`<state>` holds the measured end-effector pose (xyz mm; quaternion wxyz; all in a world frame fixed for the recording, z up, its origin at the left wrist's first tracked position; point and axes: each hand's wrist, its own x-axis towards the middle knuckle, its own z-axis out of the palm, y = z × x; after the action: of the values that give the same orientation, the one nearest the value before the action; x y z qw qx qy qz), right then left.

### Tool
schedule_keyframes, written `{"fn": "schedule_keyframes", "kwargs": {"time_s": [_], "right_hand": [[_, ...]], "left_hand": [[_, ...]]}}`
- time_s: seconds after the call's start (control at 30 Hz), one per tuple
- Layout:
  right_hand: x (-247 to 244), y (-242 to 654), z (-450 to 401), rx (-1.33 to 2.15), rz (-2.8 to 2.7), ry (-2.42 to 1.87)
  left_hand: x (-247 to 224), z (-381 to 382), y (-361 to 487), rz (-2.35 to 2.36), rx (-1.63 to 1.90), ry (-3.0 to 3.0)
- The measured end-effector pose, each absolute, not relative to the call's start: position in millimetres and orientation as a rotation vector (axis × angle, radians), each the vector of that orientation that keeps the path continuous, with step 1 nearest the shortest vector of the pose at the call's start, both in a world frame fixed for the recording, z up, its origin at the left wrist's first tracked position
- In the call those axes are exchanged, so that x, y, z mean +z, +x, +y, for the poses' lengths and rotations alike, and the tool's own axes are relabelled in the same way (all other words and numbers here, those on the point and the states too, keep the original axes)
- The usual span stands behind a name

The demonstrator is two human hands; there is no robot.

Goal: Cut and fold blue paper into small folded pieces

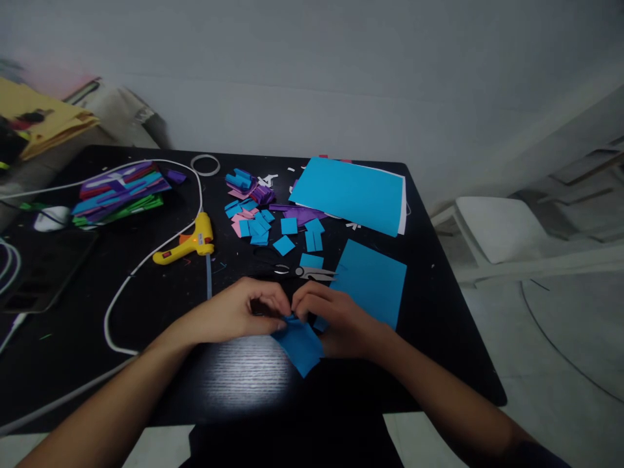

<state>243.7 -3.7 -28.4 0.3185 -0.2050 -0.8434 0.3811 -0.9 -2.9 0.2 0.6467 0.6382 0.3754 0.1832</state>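
Both hands meet over the near middle of the black table, pinching a small piece of blue paper (298,344) along its upper edge. My left hand (248,312) is closed on its upper left corner, thumb below and fingers bent above. My right hand (336,318) is closed on the upper right side, with some fingers hidden behind the paper. Just beyond the hands lie scissors (314,273), blades pointing right. A larger blue sheet (373,279) lies flat beside and partly behind my right hand. Small blue paper squares (288,226) are scattered past the scissors.
A yellow glue gun (190,242) with a white cord lies on the left of the black table (453,364). Farther left is a stack of folded coloured paper (119,195). Blue sheets (351,195) lie at the back right. A white chair (500,227) stands off the right edge.
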Motion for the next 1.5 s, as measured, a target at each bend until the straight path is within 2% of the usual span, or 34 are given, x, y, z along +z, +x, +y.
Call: {"fn": "schedule_keyframes", "kwargs": {"time_s": [0.67, 1.0, 1.5], "right_hand": [[-34, 243, 6, 0.959, -2.076, -0.551], [-28, 241, 3, 0.921, -2.019, -0.608], [-24, 240, 2, 1.001, -1.946, -0.578]], "left_hand": [[-1, -3, -3, 0.941, 0.524, 1.711], [3, -6, -3, 0.908, 0.639, 2.084], [2, -6, -4, 0.987, 0.649, 1.933]]}}
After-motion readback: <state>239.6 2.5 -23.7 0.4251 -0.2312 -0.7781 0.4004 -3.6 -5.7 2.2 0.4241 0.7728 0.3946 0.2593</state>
